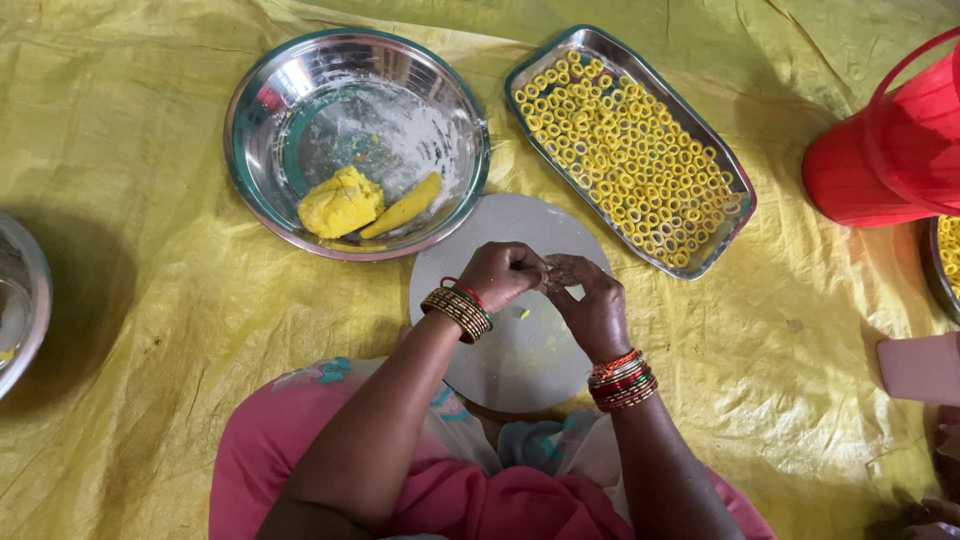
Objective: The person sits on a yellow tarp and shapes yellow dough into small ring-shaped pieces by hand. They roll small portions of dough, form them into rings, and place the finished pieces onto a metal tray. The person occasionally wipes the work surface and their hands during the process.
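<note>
Your two hands meet over a round grey board [520,350] set on a yellow sheet [150,300], seen from above. Your left hand [503,273] is curled, fingertips drawn in toward those of your right hand [592,305]; the two touch at the fingertips above the board's upper half. Whatever you pinch between them is too small and too hidden to make out, so you cannot tell from this view what the fingers close on. A tiny yellow crumb [523,314] lies on the board just below your left hand.

Beyond the board, up and to your left, a round steel bowl [262,90] dusted with flour holds a lump of yellow dough [340,202] and, just beside it, a short rolled length of dough [402,208]. Up and to your right, a rectangular steel tray [735,215] lies at a slant, packed with small yellow dough rings [620,140]. A red plastic vessel [890,150] stands at the far right edge, well apart from your hands. Bangles circle both wrists, and pink cloth covers your lap.
</note>
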